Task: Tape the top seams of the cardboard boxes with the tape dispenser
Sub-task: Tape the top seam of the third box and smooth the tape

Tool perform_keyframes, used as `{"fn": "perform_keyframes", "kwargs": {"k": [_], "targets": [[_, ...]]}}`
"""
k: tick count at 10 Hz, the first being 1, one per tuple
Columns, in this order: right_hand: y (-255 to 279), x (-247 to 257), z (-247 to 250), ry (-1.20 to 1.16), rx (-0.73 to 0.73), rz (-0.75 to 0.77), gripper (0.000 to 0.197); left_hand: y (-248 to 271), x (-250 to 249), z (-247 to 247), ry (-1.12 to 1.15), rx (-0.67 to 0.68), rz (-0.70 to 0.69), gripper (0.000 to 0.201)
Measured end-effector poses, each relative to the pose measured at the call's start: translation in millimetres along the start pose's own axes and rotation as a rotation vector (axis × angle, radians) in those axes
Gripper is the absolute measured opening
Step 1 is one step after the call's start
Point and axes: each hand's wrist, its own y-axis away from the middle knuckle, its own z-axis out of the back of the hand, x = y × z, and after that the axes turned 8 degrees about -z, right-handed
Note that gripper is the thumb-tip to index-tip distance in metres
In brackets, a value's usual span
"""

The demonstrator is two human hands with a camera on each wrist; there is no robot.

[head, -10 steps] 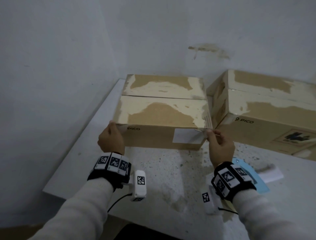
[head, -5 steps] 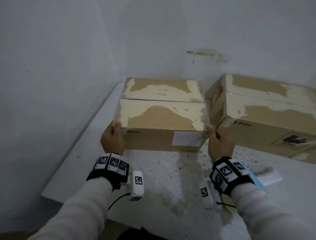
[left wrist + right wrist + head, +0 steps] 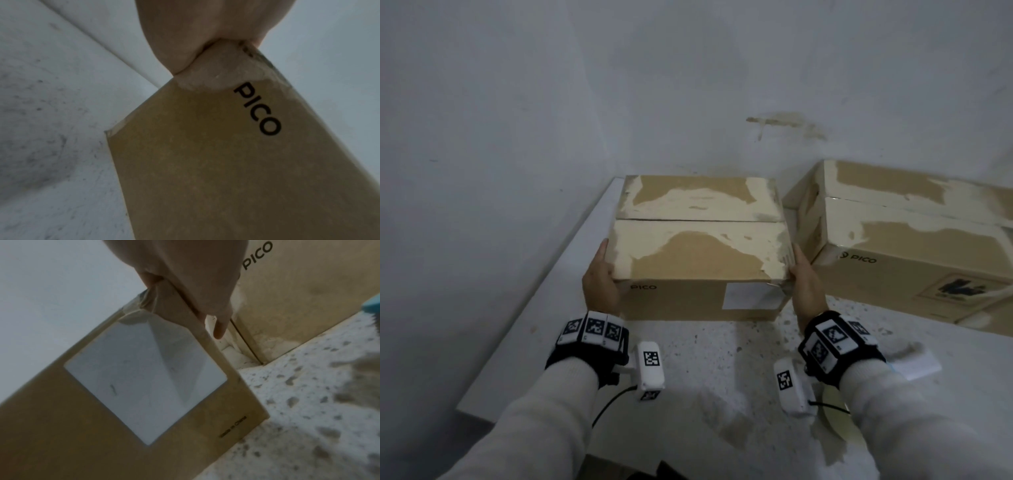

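So far nothing looks taped: the brown cardboard box with torn pale patches [image 3: 698, 246], at the centre of the head view, shows a dark open seam [image 3: 698, 219] running left to right across its top, with no fresh strip over it. The left hand [image 3: 599, 277] holds the box's near left corner, thumb at the top edge and fingers flat along the side. In the left wrist view the palm [image 3: 185, 40] presses on that corner just above the printed "PICO". The right hand [image 3: 803, 277] holds the near right corner with straight fingers [image 3: 218, 316] laid down the side wall, in the gap beside the second brown cardboard box [image 3: 914, 246] at the right of the frame. A crumpled scrap of old clear tape [image 3: 144, 303] clings to that corner above a blank white label [image 3: 751, 296]. The second box's top seam also looks open. No tape dispenser can be made out in any view; a pale blue item and a white paper [image 3: 917, 363] lie on the speckled white table [image 3: 705, 359] at the right. Judging by this, the box is only being positioned, and both seams remain to be sealed.
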Motion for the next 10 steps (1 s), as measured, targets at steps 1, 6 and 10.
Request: {"fn": "perform_keyframes", "kwargs": {"k": [1, 6, 10], "targets": [[-1.6, -0.7, -0.5, -0.122, 0.028, -0.062, 0.051, -0.7, 1.3, -1.7, 0.121, -0.005, 0.013, 0.040], [-26.2, 25.9, 4.9, 0.197, 0.079, 0.032, 0.050, -41.2, -17.1, 14.7, -0.046, 0.385, -0.081, 0.035], [-19.3, 58.6, -113.1, 1.463, 0.329, 0.440, 0.063, -20.0, -67.2, -47.1, -0.932, 0.795, -0.612, 0.100]]}}
